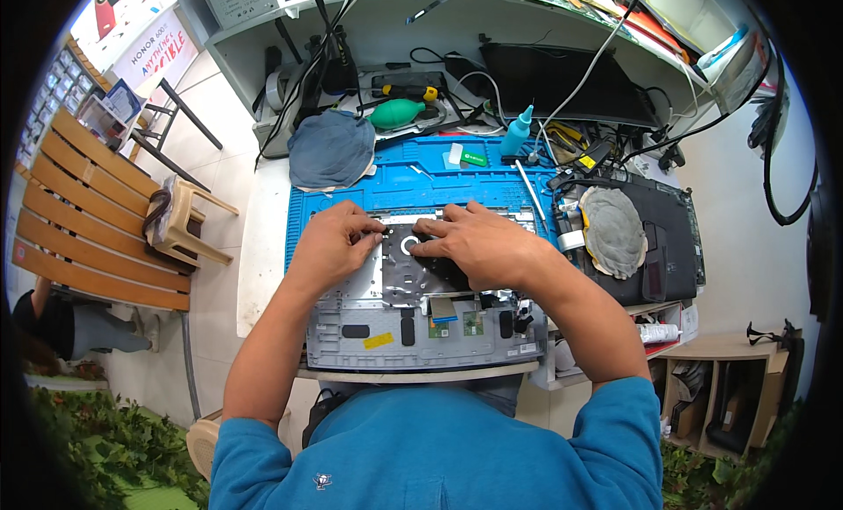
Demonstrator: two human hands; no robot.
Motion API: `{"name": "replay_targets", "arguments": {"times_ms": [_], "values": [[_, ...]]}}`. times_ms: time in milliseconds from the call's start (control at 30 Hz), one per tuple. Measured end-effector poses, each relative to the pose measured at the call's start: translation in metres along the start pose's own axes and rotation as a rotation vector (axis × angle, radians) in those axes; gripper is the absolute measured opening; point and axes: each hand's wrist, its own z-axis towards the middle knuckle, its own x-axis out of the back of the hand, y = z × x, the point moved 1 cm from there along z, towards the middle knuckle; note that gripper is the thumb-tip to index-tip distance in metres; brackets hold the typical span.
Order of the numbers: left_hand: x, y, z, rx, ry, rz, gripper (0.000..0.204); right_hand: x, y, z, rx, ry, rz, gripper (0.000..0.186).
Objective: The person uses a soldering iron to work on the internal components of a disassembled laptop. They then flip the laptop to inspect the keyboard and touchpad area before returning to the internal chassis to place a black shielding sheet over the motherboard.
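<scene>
A grey laptop palm-rest case (pixel 465 356) lies inner side up at the bench's front edge, with small green boards and a ribbon cable showing. Over its middle is a thin black film sheet (pixel 402 280) with a white ring mark. My left hand (pixel 338 242) has thumb and forefinger pinched at the sheet's upper left corner. Stretched out over the sheet, my right hand (pixel 487 251) presses near the ring with its fingertips and hides the right part of the sheet. Beneath the case is a blue repair mat (pixel 421 174).
Behind the mat stand a green air blower (pixel 395 114) and a light-blue dropper bottle (pixel 518 132). A grey round pad (pixel 331 150) lies at the left, another pad (pixel 613 232) on a black laptop (pixel 676 238) at the right. Cables hang from the shelf.
</scene>
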Motion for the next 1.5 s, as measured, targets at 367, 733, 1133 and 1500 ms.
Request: {"name": "replay_targets", "arguments": {"times_ms": [367,733,1133,1500], "values": [[0.012,0.010,0.030,0.445,-0.233,0.076,0.042,0.001,0.000,0.001,0.010,0.010,0.002,0.079],[0.000,0.008,0.027,0.415,-0.157,0.027,0.033,-0.001,-0.001,0.002,0.013,0.020,0.030,0.080],[0.001,0.012,0.028,0.450,-0.162,0.063,0.033,-0.017,-0.005,0.015,-0.027,0.159,-0.008,0.060],[-0.002,0.002,0.029,0.422,-0.113,-0.036,0.024,-0.025,-0.007,0.025,0.081,0.267,-0.082,0.048]]}}
